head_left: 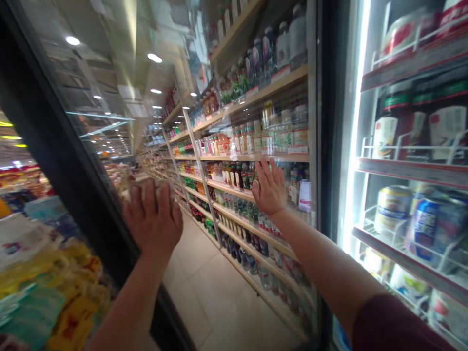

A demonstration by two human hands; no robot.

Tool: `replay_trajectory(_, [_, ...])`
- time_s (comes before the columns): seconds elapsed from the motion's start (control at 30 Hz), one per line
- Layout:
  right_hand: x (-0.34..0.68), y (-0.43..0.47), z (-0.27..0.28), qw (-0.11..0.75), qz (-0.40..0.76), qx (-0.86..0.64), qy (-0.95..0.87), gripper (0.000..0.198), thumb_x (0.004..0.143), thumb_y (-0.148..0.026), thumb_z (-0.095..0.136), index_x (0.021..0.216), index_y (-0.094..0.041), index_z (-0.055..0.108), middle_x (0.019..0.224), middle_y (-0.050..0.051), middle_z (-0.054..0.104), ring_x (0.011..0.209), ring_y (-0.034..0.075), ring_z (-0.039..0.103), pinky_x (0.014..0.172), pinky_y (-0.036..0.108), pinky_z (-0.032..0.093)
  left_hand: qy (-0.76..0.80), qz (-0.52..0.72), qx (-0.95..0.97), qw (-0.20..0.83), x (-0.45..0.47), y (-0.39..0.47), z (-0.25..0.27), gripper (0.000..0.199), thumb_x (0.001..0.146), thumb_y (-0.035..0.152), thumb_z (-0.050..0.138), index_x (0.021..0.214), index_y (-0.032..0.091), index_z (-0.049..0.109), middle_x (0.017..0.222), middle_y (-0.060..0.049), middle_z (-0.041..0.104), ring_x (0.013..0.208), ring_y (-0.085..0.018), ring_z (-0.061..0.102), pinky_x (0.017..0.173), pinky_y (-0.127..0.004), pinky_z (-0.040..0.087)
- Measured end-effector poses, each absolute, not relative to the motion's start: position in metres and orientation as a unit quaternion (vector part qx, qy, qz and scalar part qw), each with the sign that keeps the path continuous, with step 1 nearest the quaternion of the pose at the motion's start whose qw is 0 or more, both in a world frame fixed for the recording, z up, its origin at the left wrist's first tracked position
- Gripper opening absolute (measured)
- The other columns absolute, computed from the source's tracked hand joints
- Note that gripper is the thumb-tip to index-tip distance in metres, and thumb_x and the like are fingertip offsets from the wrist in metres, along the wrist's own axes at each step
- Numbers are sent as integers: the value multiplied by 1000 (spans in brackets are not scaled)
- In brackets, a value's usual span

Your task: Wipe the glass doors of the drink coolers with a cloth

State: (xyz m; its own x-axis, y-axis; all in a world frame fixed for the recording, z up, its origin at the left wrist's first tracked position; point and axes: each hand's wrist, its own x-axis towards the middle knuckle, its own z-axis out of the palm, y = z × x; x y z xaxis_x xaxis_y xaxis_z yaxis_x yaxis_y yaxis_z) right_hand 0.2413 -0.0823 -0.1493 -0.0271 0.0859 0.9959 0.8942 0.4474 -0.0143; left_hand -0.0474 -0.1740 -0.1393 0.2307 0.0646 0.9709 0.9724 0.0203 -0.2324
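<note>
My left hand (152, 217) lies with its fingers up and slightly apart against the glass door (197, 302), close to the door's black frame (82, 161). It is a little blurred. Further right, my right hand (269, 189) rests palm-forward on the same glass, its fingers stretched and a ring on one of them. Neither hand grips anything. The door stands open at an angle, beside a lit cooler (365, 165) at right. Long shelves of bottles (234, 180) appear in the glass; whether seen through it or mirrored, I cannot tell.
Wire-fronted racks in the cooler carry dark bottles (387, 124), cans (426, 226) and a pack with red marks (402, 36). Beyond the black frame at lower left are piled yellow and green packages (62, 292). A tiled floor (226, 317) and ceiling lights (154, 58) show in the glass.
</note>
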Motion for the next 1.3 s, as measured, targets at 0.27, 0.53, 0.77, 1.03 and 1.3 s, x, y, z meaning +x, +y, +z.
replay_trajectory(0.27, [242,-84,-149,572,-365,-396,-618,57,98,-31,39,154,-18,38,159,8,41,155,24,21,125,48,23,-319,-259,-730,546,-13,-169,-177,62,96,30,60,154,31,38,155,-3,45,151,-24,27,127,-42,12])
replay_trajectory(0.53, [242,-84,-150,576,-354,-393,-624,57,99,-31,40,154,-18,38,160,7,39,155,24,20,125,48,23,-404,-397,-615,548,-12,-168,-152,69,95,29,59,157,24,31,162,-10,29,154,-32,16,123,-54,19])
replay_trajectory(0.77, [241,-82,-150,577,-355,-393,-623,58,99,-32,39,155,-19,37,160,7,39,155,24,21,125,48,22,-313,-252,-731,552,-8,-166,-176,57,95,26,58,150,30,45,154,-2,46,152,-22,26,127,-43,12])
replay_trajectory(1.03, [241,-79,-152,579,-355,-390,-622,57,99,-32,39,155,-19,38,160,7,39,155,24,20,125,48,22,-391,-363,-638,556,-16,-168,-168,66,94,26,58,156,19,35,159,-14,35,154,-31,15,124,-52,17])
replay_trajectory(1.3, [240,-80,-150,582,-352,-388,-622,57,99,-32,39,155,-18,37,160,8,39,155,24,20,125,49,21,-404,-359,-623,565,-24,-164,-141,66,95,29,60,156,26,35,157,-8,41,152,-29,23,124,-51,17])
